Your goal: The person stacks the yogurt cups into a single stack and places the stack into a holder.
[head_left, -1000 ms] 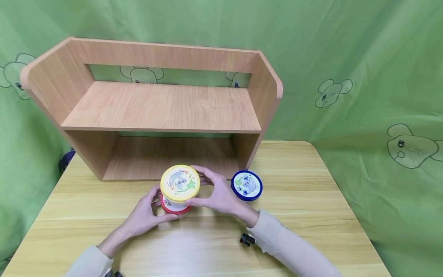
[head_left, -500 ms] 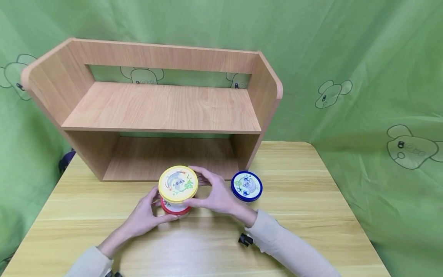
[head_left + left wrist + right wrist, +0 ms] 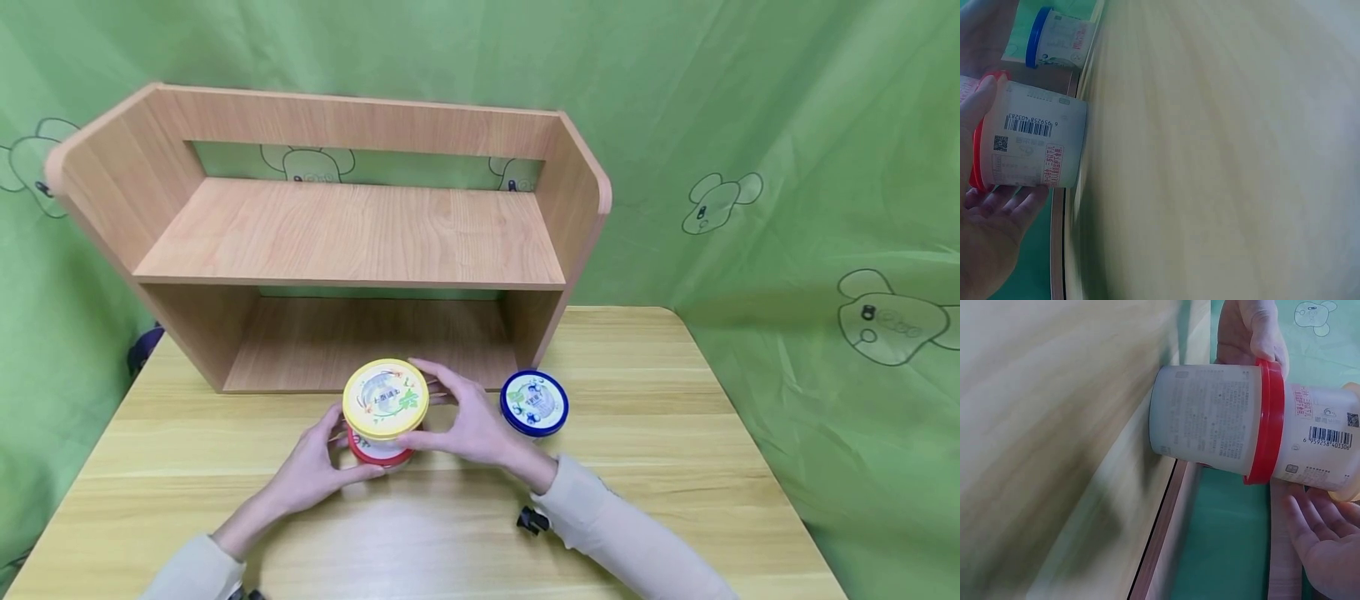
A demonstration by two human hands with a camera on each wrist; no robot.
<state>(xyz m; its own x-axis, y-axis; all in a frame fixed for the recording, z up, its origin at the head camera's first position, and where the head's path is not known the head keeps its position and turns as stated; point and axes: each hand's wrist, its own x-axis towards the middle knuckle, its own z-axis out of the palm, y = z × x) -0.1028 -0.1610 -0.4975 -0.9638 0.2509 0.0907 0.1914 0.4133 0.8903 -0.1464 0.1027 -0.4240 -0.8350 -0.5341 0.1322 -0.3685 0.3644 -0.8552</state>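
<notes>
A white tub with a red lid (image 3: 381, 454) stands upright on the table in front of the shelf. Stacked on it is a white tub with a yellow lid (image 3: 386, 398); in the right wrist view its base meets the red lid (image 3: 1270, 422). My left hand (image 3: 311, 471) holds the lower tub, thumb and fingers around its lid from the left. My right hand (image 3: 476, 421) grips the yellow-lidded tub from the right, thumb in front and fingers behind. Printed labels and barcodes show on both tubs in the right wrist view.
A blue-lidded tub (image 3: 534, 403) stands to the right, close to my right wrist. Behind the tubs is a two-level wooden shelf (image 3: 360, 233) with upright sides. Green cloth (image 3: 750, 125) hangs behind and beside the wooden table (image 3: 637, 467).
Over the first half second my right hand and the yellow-lidded tub shifted slightly left over the red lid. Since then both hands have stayed in place.
</notes>
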